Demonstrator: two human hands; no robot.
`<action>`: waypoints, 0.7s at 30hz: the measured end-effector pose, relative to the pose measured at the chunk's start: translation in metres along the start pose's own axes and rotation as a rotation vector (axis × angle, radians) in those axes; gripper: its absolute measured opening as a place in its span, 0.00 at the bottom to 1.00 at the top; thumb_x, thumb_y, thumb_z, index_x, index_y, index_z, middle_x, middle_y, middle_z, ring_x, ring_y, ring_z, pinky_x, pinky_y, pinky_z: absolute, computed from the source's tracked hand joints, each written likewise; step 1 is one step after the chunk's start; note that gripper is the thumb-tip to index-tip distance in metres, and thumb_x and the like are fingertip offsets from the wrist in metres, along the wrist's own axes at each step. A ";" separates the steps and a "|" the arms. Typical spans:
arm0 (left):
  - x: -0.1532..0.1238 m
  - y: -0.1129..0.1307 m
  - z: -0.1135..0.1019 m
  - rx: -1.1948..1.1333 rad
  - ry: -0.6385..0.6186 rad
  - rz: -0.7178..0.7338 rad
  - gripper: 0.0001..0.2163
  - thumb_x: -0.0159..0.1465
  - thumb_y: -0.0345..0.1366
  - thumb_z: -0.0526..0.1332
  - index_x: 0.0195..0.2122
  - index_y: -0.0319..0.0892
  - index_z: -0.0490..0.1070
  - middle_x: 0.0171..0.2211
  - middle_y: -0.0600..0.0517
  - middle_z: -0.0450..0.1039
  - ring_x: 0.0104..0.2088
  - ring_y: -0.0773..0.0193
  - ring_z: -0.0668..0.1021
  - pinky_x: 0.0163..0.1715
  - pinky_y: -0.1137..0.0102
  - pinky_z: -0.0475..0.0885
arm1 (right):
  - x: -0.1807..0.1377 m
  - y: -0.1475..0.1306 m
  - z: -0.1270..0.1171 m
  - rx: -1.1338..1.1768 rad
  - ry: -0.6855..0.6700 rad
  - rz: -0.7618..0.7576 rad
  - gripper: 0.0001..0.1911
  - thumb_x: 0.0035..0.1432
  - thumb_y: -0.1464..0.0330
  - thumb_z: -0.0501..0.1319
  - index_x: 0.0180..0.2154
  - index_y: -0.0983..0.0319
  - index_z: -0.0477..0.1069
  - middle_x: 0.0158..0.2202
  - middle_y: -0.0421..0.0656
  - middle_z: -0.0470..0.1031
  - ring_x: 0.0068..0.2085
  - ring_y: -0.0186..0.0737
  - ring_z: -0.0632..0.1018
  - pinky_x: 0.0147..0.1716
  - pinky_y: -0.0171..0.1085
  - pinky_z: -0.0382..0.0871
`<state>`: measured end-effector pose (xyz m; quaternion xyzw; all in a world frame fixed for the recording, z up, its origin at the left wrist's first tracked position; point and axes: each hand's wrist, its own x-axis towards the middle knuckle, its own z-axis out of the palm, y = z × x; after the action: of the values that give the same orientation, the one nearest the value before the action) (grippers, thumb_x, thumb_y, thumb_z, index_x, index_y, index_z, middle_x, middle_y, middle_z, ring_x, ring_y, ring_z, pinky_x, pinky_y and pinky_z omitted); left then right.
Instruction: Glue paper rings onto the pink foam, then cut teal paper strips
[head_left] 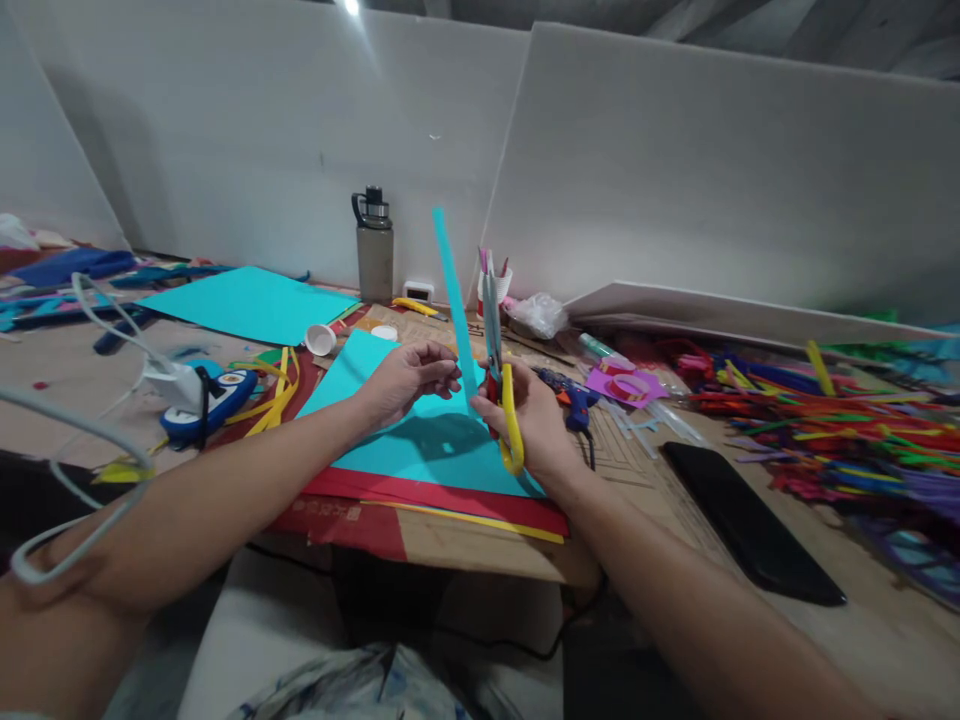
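My right hand (536, 425) grips a pair of scissors (493, 325) with yellow and red handles, blades pointing up. A narrow turquoise paper strip (453, 290) stands upright, its lower end at my right thumb, which seems to pinch it. My left hand (420, 378) is just left of the strip, fingers curled and tips together; whether they hold something small is hidden. Beneath both hands lies a turquoise paper sheet (405, 465), on top of red sheets (450, 500) and a yellow edge.
Behind stand a water bottle (375, 262) and a cup of pens (504, 285). A black phone (750, 520) and many pipe cleaners (847, 420) lie right, near a blue glue gun (577, 402). Left are a blue power strip (214, 405) with white cable and another turquoise sheet (251, 305).
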<state>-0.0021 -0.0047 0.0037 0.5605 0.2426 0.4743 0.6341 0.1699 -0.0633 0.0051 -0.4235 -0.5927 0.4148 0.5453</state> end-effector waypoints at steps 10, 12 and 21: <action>-0.006 -0.004 0.013 0.246 -0.021 -0.049 0.12 0.50 0.38 0.70 0.28 0.36 0.71 0.25 0.52 0.72 0.25 0.66 0.76 0.26 0.69 0.72 | 0.004 0.008 -0.002 -0.098 -0.048 -0.038 0.24 0.43 0.63 0.68 0.43 0.62 0.67 0.30 0.39 0.71 0.31 0.35 0.73 0.32 0.36 0.69; -0.005 -0.004 0.012 0.247 0.006 -0.041 0.11 0.51 0.38 0.69 0.28 0.36 0.72 0.24 0.52 0.72 0.24 0.67 0.75 0.27 0.70 0.71 | 0.004 0.008 -0.002 -0.074 -0.020 -0.054 0.25 0.44 0.62 0.68 0.44 0.62 0.66 0.29 0.38 0.71 0.31 0.35 0.72 0.31 0.36 0.68; -0.002 0.001 0.009 0.046 0.130 0.000 0.12 0.48 0.36 0.71 0.28 0.36 0.71 0.24 0.53 0.72 0.23 0.70 0.74 0.26 0.72 0.69 | 0.003 0.009 -0.001 0.004 -0.024 -0.018 0.28 0.43 0.62 0.69 0.46 0.62 0.66 0.29 0.37 0.70 0.28 0.32 0.70 0.25 0.32 0.64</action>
<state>0.0043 -0.0108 0.0062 0.5430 0.2938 0.5040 0.6040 0.1713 -0.0575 -0.0022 -0.4120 -0.6020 0.4161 0.5429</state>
